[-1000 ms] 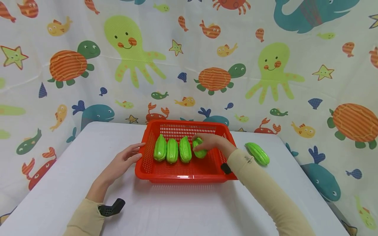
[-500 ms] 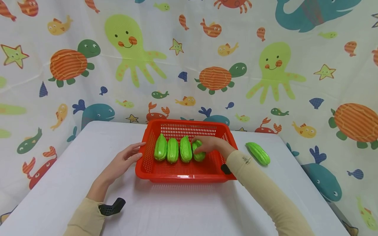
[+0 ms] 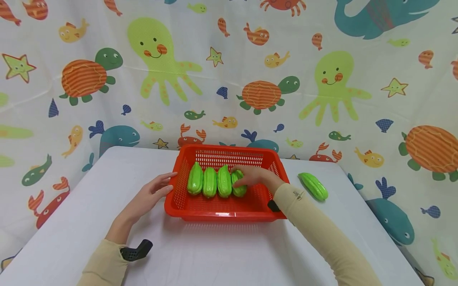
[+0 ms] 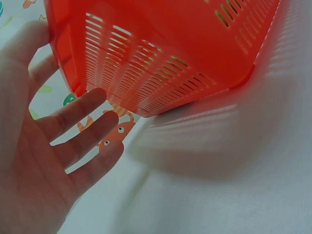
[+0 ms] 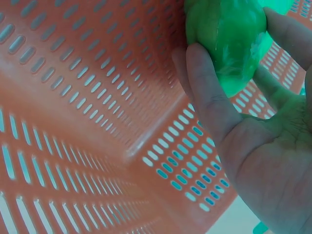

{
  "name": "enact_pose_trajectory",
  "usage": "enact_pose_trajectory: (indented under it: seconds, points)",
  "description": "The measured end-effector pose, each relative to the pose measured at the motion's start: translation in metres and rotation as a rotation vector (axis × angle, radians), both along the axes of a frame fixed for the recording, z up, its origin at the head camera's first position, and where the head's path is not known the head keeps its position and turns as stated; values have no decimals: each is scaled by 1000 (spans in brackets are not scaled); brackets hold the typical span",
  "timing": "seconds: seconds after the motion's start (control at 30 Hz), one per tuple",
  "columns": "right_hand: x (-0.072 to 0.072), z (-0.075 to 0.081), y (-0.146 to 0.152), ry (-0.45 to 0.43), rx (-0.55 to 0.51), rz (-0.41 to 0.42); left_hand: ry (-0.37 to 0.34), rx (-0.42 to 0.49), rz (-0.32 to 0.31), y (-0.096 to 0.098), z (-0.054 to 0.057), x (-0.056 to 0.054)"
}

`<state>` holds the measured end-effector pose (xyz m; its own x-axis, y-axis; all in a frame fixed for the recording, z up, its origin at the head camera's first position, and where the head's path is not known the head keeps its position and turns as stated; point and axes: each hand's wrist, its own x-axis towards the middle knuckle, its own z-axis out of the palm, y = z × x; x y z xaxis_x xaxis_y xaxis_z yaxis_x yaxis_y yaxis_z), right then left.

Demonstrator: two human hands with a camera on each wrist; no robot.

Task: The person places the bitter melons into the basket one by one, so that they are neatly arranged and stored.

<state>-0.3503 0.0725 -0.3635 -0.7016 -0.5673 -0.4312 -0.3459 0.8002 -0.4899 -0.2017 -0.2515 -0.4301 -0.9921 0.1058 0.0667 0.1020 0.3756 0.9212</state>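
Observation:
Inside the red plastic basket (image 3: 218,214), several glossy, ribbed green fruits stand in a row, among them the leftmost fruit (image 3: 195,179) and a middle fruit (image 3: 224,182). My right hand (image 3: 251,175) reaches over the basket's right side and grips the rightmost fruit (image 3: 239,190) of the row. In the right wrist view, thumb and fingers lie round that green fruit (image 5: 226,44); its far end is cut off. My left hand (image 3: 152,194) is at the basket's left rim, its fingers (image 4: 85,141) spread and loosely bent. Its fingertips are at or near the rim.
Another ribbed green fruit (image 3: 313,186) lies on the white table (image 3: 214,258), right of the basket. Behind the table hangs a curtain (image 3: 229,59) printed with sea animals. The right forearm's sleeve (image 3: 322,234) crosses between the basket and the loose fruit.
My right hand has moved slightly left with the fruit it holds, bringing it close against its neighbour in the row. The left hand stays at the rim.

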Motion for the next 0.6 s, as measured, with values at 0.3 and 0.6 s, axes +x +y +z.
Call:
enact_pose_trajectory:
  seconds: [0.3,0.6]
  points:
    - [-3,-1,0,12,1,7,5,-5,3,0,2,0]
    - [-2,-4,2,29,5,50,1,-1,3,0,0,0]
